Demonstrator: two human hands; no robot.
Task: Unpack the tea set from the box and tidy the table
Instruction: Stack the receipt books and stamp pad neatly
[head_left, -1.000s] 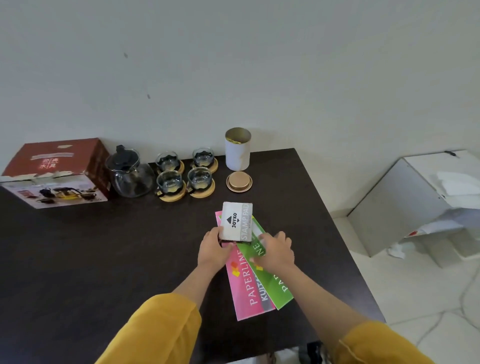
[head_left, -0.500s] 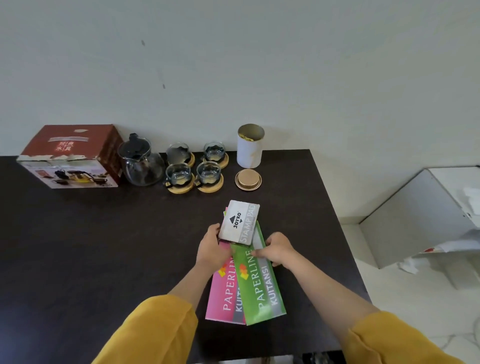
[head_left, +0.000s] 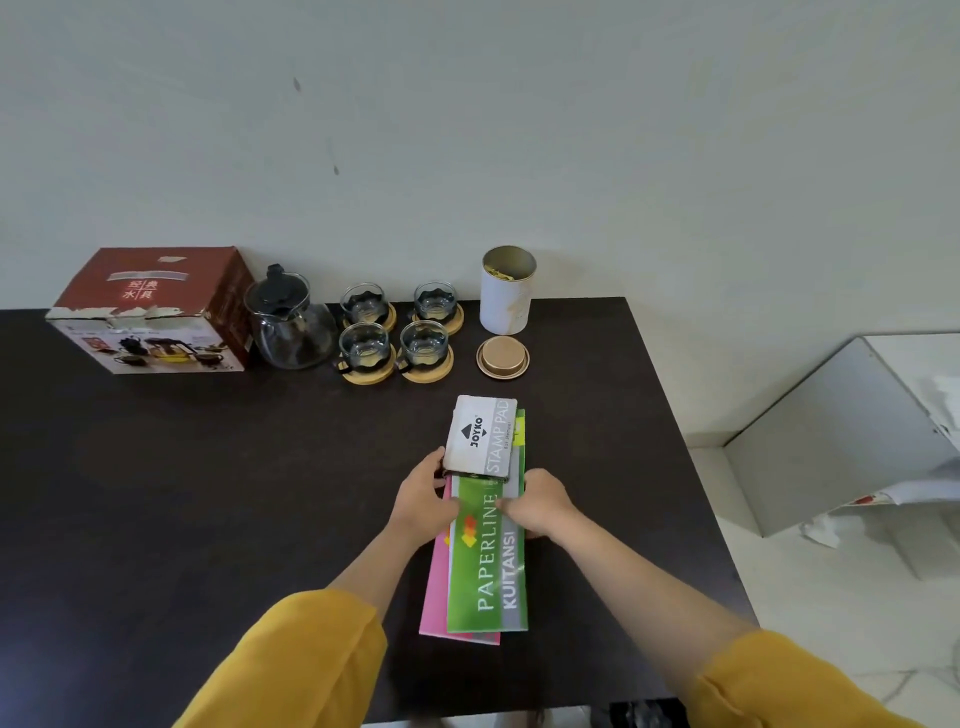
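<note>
A green receipt book (head_left: 488, 566) lies on a pink receipt book (head_left: 435, 587) on the dark table (head_left: 182, 493). A white stamp pad box (head_left: 480, 436) rests on their far end. My left hand (head_left: 423, 501) grips the stack's left edge just below the stamp pad. My right hand (head_left: 537, 504) grips its right edge. At the back stand the red tea set box (head_left: 150, 312), a glass teapot (head_left: 291, 325) and several glass cups on wooden coasters (head_left: 397, 332).
A white open canister (head_left: 506, 291) stands at the back, its gold lid (head_left: 503, 357) lying in front of it. The table's right edge runs close to the stack. An open white carton (head_left: 841, 436) sits on the floor to the right.
The slanted, fanned books have been turned and squared so they point straight away from me. The stamp pad box turned with them. Both hands stayed at the stack's sides.
</note>
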